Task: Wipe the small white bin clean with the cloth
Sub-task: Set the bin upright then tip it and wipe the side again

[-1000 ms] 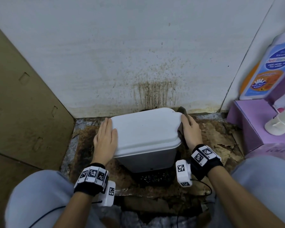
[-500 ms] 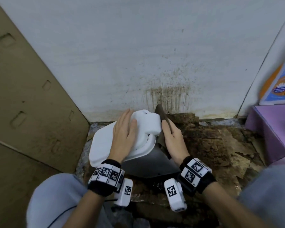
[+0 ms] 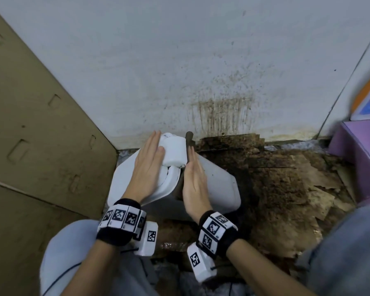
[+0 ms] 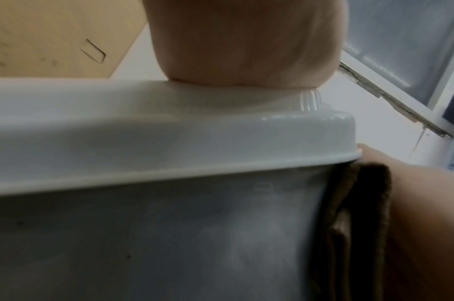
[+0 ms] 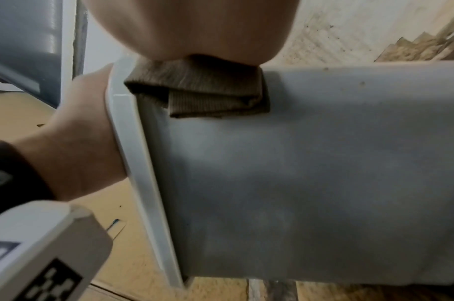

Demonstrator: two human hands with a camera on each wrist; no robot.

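The small white bin (image 3: 218, 189) is tipped toward the left, its white lid (image 3: 124, 182) facing the cardboard and its grey side turned up. My left hand (image 3: 147, 167) lies flat on the lid with straight fingers. My right hand (image 3: 193, 178) presses a folded brown cloth (image 3: 189, 139) flat against the bin's side, just under the lid rim. In the right wrist view the cloth (image 5: 200, 89) sits under my palm on the bin wall (image 5: 298, 173). The left wrist view shows the lid (image 4: 169, 132) and the cloth (image 4: 359, 203) at its right edge.
A cardboard sheet (image 3: 41, 135) leans at the left, close to the lid. The wall (image 3: 222, 116) behind carries brown splash stains. Dirty torn cardboard covers the floor (image 3: 286, 178) on the right. A purple box (image 3: 361, 150) stands at the far right. My knees flank the bin.
The bin has gone from upright to tipped over toward the left. My left hand moved from its side onto the lid. My right hand stayed on the side with the cloth.
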